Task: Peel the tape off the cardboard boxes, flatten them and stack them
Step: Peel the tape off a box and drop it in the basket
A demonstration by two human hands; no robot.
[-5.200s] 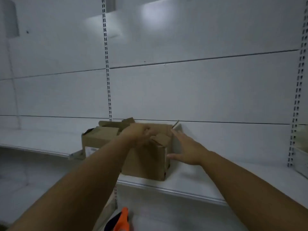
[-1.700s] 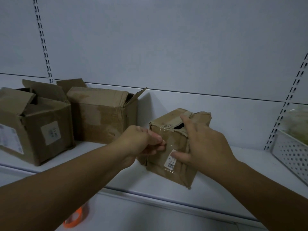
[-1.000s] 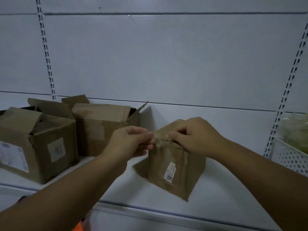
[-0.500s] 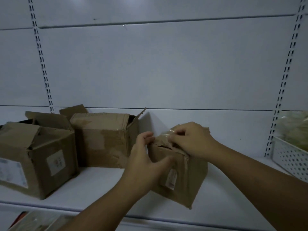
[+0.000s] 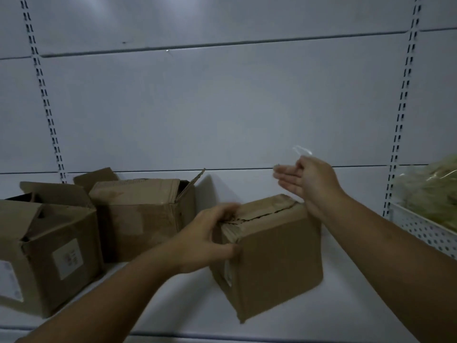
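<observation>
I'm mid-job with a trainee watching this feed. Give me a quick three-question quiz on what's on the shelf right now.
1. How many cardboard boxes stand on the shelf?
2. True or false: the top seam of the small box is still covered with tape.
3. Which hand steadies the small box: A) left hand B) right hand?

Key:
1. Three: the small box, the middle box and the left box.
2. False; the seam shows bare, and the right hand lifts a clear tape strip.
3. A.

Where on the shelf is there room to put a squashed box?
Bare shelf lies between the small box and the white basket. The left end is crowded with two open boxes.
</observation>
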